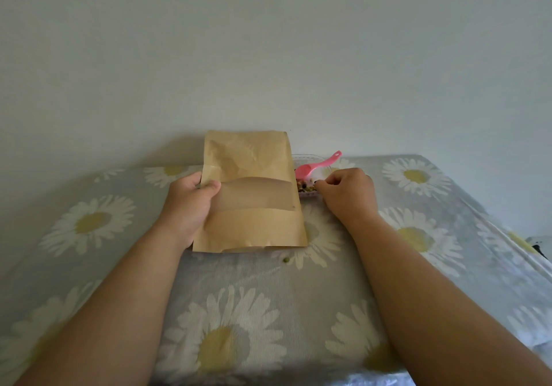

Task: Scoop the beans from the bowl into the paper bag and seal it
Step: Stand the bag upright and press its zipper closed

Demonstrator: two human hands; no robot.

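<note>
Two bare forearms reach forward from the bottom edge over the table (pixel 268 296), which is covered by a grey cloth printed with large white daisies. Between the forearms, just short of the hands, a single small green bean (pixel 286 260) lies loose on the cloth.

Farther on, the left hand (pixel 191 203) holds the brown paper bag (pixel 254 194) by its left edge, thumb pressed on the front face and fingers wrapped behind. Held this way, the bag stands roughly upright, its bottom edge at or just above the cloth; its top looks flat, though I cannot tell whether it is sealed. A paler window band crosses its middle.

To the right of the bag, the right hand (pixel 346 194) is loosely curled with thumb and forefinger pinched together at the near rim of the clear bowl (pixel 310 188); whether they grip anything I cannot tell. Inside the bowl sit mixed dark and green beans (pixel 306 187), partly hidden by the bag's edge. Just beyond the right hand's fingers, a pink scoop (pixel 316 166) rests in the bowl, its handle angled up and right toward the plain pale wall (pixel 268 42) behind.
</note>
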